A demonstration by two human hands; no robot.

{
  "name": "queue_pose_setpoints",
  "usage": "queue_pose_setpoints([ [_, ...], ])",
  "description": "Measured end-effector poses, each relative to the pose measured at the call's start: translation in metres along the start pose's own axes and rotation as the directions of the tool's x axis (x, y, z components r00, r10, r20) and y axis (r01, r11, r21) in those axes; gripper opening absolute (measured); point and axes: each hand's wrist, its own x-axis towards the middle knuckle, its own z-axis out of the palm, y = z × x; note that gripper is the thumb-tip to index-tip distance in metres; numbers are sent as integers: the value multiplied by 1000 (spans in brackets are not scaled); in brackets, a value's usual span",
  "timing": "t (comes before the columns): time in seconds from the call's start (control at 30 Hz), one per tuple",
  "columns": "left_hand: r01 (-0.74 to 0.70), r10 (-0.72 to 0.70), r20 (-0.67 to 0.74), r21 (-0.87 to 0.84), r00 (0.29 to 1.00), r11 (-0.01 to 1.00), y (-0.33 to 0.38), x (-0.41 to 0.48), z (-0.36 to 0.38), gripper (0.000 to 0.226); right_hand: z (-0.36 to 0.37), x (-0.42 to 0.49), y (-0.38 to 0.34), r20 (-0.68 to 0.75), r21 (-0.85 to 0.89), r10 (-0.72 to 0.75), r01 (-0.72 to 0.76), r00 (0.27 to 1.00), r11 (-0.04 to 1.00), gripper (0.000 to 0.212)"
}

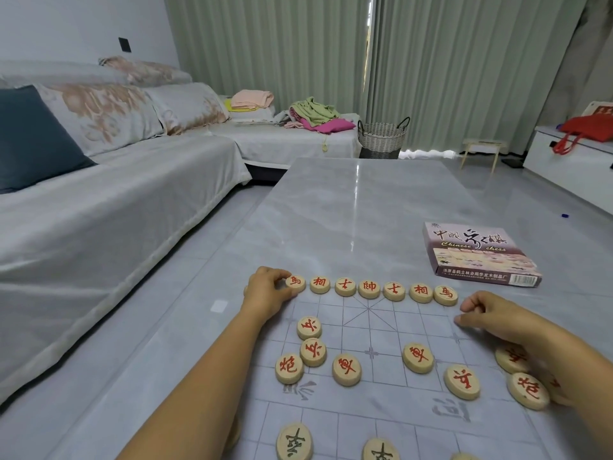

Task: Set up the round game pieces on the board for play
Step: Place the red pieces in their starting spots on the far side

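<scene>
Back row (369,289): seven round pieces with red characters, side by side along the board's far edge.
End piece (296,283): leftmost of that row, at the board's far-left corner.
Left hand (268,293): at the board's far-left corner, thumb and fingers pinching the end piece.
Right hand (491,317): at the board's far-right corner, fingers curled, one fingertip on the sheet; whether it holds anything cannot be told.
Loose red pieces (346,369): scattered off the grid points across the board's middle; three cluster near its left edge, others lie toward its right edge, one partly under the right forearm.
Dark-lettered pieces (294,441): two, at the board's near edge, cut off by the frame.
Board (398,330): thin pale sheet with a printed grid, lying flat on the table.
Table (331,210): grey marbled top, under the board and extending beyond it.
Box (481,254): flat, printed "Chinese chess", on the table beyond the board's far-right corner.
Sofa (99,194): left of the board, covered in pale cloth.
Basket (381,139): woven, on the floor well beyond the board.
</scene>
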Motion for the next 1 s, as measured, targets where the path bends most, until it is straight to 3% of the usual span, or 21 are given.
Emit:
queue_pose_setpoints([
  [0.17, 25, -24, -17, 59, 1000, 998, 2, 1, 2, 58, 1, 5, 0, -4, -29, 13, -13, 1000, 1000, 20],
  [0.3, 26, -18, -58, 147, 998, 989, 5, 1, 5, 46, 2, 7, 1, -9, -25, 15, -15, 1000, 1000, 22],
  [0.53, 21, -20, -6, 87, 1000, 996, 2, 5, 3, 43, 2, 7, 0, -26, -69, 6, -8, 1000, 998, 22],
  [0.77, 10, -11, 10, 92, 1000, 996, 0, 3, 3, 42, 4, 11, 0, -62, -88, 22, -28, 998, 996, 41],
  [0.87, -4, 2, 20, 112, 1000, 994, 0, 3, 2, 42, 2, 10, 2, -26, -50, 51, -52, 998, 997, 35],
  [1.0, -7, 3, 39, 96, 999, 995, -3, 3, -1, 47, -2, 3, 6, -28, 113, 38, -35, 999, 993, 10],
])
